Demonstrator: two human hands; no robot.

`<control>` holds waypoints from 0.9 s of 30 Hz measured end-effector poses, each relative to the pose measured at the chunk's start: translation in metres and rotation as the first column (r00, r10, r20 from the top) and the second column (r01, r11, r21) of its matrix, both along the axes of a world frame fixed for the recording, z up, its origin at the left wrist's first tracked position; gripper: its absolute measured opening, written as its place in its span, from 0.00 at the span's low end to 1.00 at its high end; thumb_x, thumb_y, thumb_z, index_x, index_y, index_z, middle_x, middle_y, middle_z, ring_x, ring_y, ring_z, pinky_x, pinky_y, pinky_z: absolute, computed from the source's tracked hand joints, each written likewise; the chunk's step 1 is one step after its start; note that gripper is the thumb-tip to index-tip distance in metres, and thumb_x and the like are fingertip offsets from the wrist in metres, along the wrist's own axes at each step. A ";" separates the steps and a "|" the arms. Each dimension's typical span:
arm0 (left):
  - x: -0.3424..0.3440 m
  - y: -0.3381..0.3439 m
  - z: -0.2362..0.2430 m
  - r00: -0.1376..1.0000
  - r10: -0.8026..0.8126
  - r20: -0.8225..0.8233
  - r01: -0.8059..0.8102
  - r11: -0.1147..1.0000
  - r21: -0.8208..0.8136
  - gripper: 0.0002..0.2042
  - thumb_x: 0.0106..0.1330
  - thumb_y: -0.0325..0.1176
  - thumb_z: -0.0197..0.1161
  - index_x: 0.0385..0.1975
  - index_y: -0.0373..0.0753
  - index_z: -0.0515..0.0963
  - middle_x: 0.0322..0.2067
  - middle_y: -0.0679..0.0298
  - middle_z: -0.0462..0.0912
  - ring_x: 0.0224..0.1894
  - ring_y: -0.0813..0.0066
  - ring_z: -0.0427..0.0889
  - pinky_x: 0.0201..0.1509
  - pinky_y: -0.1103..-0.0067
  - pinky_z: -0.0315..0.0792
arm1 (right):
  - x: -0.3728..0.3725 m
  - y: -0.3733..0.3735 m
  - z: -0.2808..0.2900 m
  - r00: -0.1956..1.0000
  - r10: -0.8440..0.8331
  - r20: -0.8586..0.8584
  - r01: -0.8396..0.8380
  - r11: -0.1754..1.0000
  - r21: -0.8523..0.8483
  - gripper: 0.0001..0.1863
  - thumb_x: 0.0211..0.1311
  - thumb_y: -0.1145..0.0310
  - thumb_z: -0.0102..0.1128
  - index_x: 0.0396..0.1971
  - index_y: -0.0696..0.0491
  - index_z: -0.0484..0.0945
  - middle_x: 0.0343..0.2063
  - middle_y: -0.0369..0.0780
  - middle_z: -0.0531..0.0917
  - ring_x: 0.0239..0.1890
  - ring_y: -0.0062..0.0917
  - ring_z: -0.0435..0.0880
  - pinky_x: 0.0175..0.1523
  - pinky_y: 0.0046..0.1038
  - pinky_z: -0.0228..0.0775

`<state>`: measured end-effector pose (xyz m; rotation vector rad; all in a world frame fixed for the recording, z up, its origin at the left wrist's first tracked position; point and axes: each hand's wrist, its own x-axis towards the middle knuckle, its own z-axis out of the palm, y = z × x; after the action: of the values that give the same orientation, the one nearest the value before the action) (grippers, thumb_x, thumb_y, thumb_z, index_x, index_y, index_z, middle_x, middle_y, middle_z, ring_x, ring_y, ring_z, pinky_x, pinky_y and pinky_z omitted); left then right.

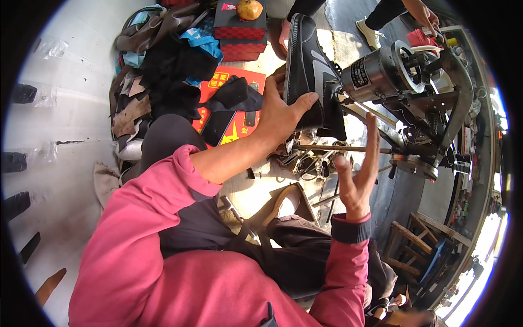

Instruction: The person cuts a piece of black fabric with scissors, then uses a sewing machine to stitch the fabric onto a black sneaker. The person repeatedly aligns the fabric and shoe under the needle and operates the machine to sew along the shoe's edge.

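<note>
Black shoe (308, 64), gripped by the left hand (282, 111), sits beyond the empty right hand (357, 188).

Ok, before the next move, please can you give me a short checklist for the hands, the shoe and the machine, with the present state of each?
1. Left hand has a grip on the black shoe: ok.
2. Right hand is free: ok, open and holding nothing.
3. Left sleeve is away from the machine: ok, pushed up the forearm.
4. Shoe is clear of the machine: cannot tell, they overlap in this view.
5. Other person's hand is well away from the machine: cannot tell, it shows beyond it, with the distance unclear.
</note>
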<state>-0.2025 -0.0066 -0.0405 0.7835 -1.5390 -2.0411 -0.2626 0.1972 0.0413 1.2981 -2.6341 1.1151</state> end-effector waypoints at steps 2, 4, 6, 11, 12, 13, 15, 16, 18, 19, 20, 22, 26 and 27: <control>-0.001 -0.002 0.000 0.999 0.001 -0.043 0.000 0.999 0.035 0.42 0.63 0.49 0.78 0.65 0.28 0.60 0.54 0.50 0.78 0.55 0.66 0.81 0.61 0.73 0.75 | 0.000 -0.024 -0.004 0.999 0.026 -0.019 -0.027 0.999 -0.043 0.60 0.65 0.33 0.62 0.79 0.64 0.49 0.75 0.61 0.60 0.78 0.52 0.59 0.78 0.48 0.53; -0.002 -0.003 0.000 1.000 0.005 0.000 -0.005 0.999 -0.035 0.42 0.63 0.48 0.78 0.66 0.28 0.59 0.55 0.49 0.78 0.57 0.65 0.80 0.62 0.72 0.75 | -0.003 -0.037 -0.011 1.000 -0.009 0.028 0.010 0.999 -0.052 0.63 0.64 0.29 0.61 0.79 0.65 0.47 0.75 0.62 0.59 0.79 0.53 0.56 0.80 0.50 0.49; -0.003 -0.006 0.001 1.000 0.011 0.020 -0.010 0.998 -0.063 0.43 0.64 0.47 0.77 0.67 0.27 0.59 0.56 0.48 0.77 0.59 0.64 0.80 0.62 0.72 0.75 | -0.003 -0.044 -0.019 0.992 -0.008 -0.123 0.010 1.000 0.014 0.62 0.65 0.29 0.60 0.78 0.67 0.49 0.74 0.62 0.61 0.77 0.57 0.57 0.81 0.52 0.42; 0.000 -0.009 0.001 0.998 -0.025 0.052 0.028 0.998 -0.047 0.45 0.63 0.48 0.77 0.69 0.26 0.58 0.58 0.47 0.75 0.60 0.62 0.79 0.63 0.72 0.74 | -0.001 -0.054 -0.022 0.958 -0.055 -0.280 0.063 0.998 0.020 0.58 0.65 0.32 0.62 0.75 0.68 0.54 0.68 0.61 0.68 0.70 0.57 0.65 0.76 0.53 0.51; 0.000 -0.008 0.000 0.999 -0.018 0.038 0.020 0.998 -0.057 0.46 0.63 0.49 0.77 0.69 0.26 0.58 0.58 0.47 0.75 0.60 0.62 0.79 0.63 0.72 0.75 | -0.003 -0.055 -0.019 0.965 -0.059 -0.257 0.075 0.996 0.050 0.57 0.65 0.32 0.64 0.73 0.68 0.57 0.64 0.59 0.70 0.66 0.55 0.67 0.73 0.53 0.53; -0.001 -0.008 0.000 0.999 -0.014 0.049 0.017 0.998 -0.060 0.46 0.62 0.50 0.77 0.68 0.26 0.58 0.58 0.48 0.75 0.59 0.63 0.79 0.62 0.72 0.75 | -0.008 -0.057 -0.014 0.972 -0.066 -0.227 0.082 0.995 0.063 0.55 0.64 0.33 0.65 0.71 0.68 0.60 0.61 0.58 0.72 0.63 0.54 0.69 0.70 0.52 0.56; -0.002 -0.009 0.000 0.999 -0.018 0.052 0.022 0.996 -0.086 0.46 0.62 0.51 0.77 0.67 0.27 0.59 0.57 0.48 0.75 0.59 0.63 0.79 0.62 0.72 0.75 | -0.020 -0.065 -0.007 0.969 -0.039 -0.242 0.049 0.998 0.035 0.48 0.61 0.33 0.69 0.61 0.64 0.69 0.48 0.51 0.76 0.51 0.47 0.73 0.61 0.49 0.61; -0.002 -0.010 0.000 0.999 -0.017 0.050 0.022 0.995 -0.101 0.45 0.61 0.51 0.78 0.67 0.27 0.59 0.57 0.48 0.75 0.59 0.64 0.79 0.61 0.72 0.75 | -0.024 -0.068 -0.004 0.990 -0.055 -0.130 0.052 0.998 -0.024 0.45 0.60 0.33 0.70 0.57 0.61 0.74 0.47 0.49 0.78 0.52 0.45 0.74 0.62 0.47 0.61; 0.000 -0.010 0.001 0.999 -0.017 0.043 0.021 0.996 -0.090 0.44 0.62 0.50 0.77 0.65 0.27 0.60 0.57 0.48 0.76 0.57 0.65 0.80 0.60 0.73 0.76 | -0.029 -0.072 -0.002 0.996 -0.091 0.015 0.091 0.994 -0.064 0.39 0.62 0.35 0.70 0.52 0.59 0.79 0.44 0.47 0.80 0.50 0.43 0.75 0.62 0.45 0.61; 0.001 -0.010 0.001 0.999 -0.021 0.037 0.024 0.997 -0.077 0.43 0.62 0.50 0.77 0.65 0.27 0.60 0.56 0.48 0.76 0.57 0.66 0.80 0.60 0.73 0.76 | -0.028 -0.073 -0.004 0.993 -0.115 0.000 0.114 0.989 -0.090 0.36 0.63 0.38 0.70 0.50 0.59 0.79 0.42 0.46 0.80 0.48 0.42 0.76 0.60 0.43 0.63; 0.000 -0.010 0.002 1.000 -0.018 0.007 0.018 0.998 -0.064 0.43 0.63 0.49 0.77 0.65 0.27 0.60 0.56 0.48 0.77 0.56 0.66 0.80 0.60 0.74 0.76 | -0.028 -0.074 -0.007 0.990 -0.139 -0.015 0.137 0.984 -0.119 0.33 0.65 0.41 0.69 0.48 0.59 0.80 0.40 0.46 0.81 0.46 0.41 0.77 0.58 0.42 0.65; 0.000 -0.011 0.003 0.999 -0.029 0.025 0.030 0.998 -0.053 0.42 0.64 0.47 0.77 0.66 0.27 0.60 0.55 0.48 0.78 0.56 0.67 0.81 0.59 0.74 0.77 | -0.029 -0.072 -0.014 0.988 -0.152 -0.003 0.147 0.963 -0.227 0.27 0.68 0.48 0.69 0.46 0.60 0.80 0.36 0.45 0.82 0.40 0.39 0.79 0.52 0.37 0.68; -0.001 -0.011 0.009 0.998 -0.038 0.045 0.040 0.999 -0.034 0.42 0.64 0.45 0.78 0.66 0.26 0.59 0.54 0.49 0.79 0.55 0.68 0.82 0.59 0.75 0.78 | -0.045 -0.066 -0.017 0.968 -0.240 -0.070 0.213 0.940 -0.267 0.12 0.75 0.68 0.61 0.31 0.60 0.77 0.21 0.44 0.75 0.24 0.29 0.66 0.32 0.30 0.65; 0.000 -0.011 0.011 0.999 -0.047 0.021 0.047 0.999 0.019 0.41 0.64 0.44 0.78 0.66 0.26 0.59 0.55 0.48 0.78 0.57 0.67 0.81 0.61 0.75 0.76 | -0.050 -0.068 -0.018 0.969 -0.244 -0.047 0.223 0.938 -0.266 0.14 0.75 0.68 0.62 0.29 0.59 0.75 0.21 0.45 0.73 0.24 0.30 0.63 0.30 0.30 0.63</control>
<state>-0.2025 -0.0173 -0.0297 0.7853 -1.5666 -2.0893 -0.3126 0.1297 0.0234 0.9325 -2.4052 1.2841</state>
